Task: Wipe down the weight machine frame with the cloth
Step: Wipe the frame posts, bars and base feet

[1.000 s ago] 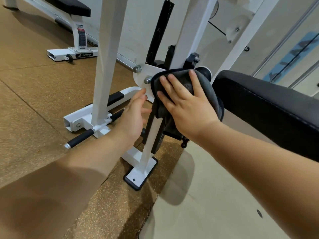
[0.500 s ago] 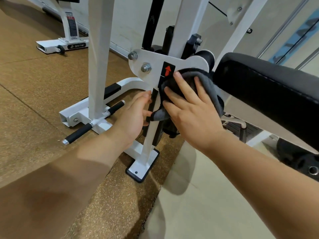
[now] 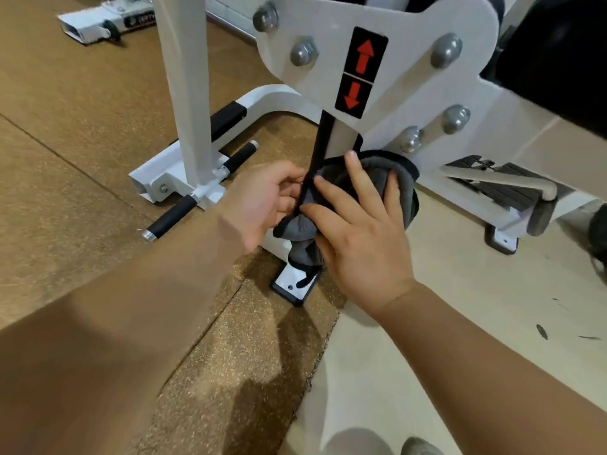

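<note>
Cloth (image 3: 374,169), grey, is bunched against the white upright of the weight machine frame (image 3: 427,77), directly below the bolted plate, with a loose tail hanging down toward the foot plate (image 3: 290,285). My right hand (image 3: 361,244) lies flat on the cloth, fingers straight and spread, pressing the fabric onto the post. My left hand (image 3: 262,198) meets it from the other side, fingers curled in and pinching the cloth's left edge beside the black strip that runs down the post. The plate above carries a black sticker (image 3: 361,72) with two red arrows, one up and one down, and several domed bolts (image 3: 303,54). A black-gripped bar (image 3: 170,218) projects from the base to my left, near but apart from my hand. The base stands where brown speckled matting (image 3: 82,142) meets pale flooring (image 3: 476,323). A black pad (image 3: 558,60) fills the upper right corner.
</note>
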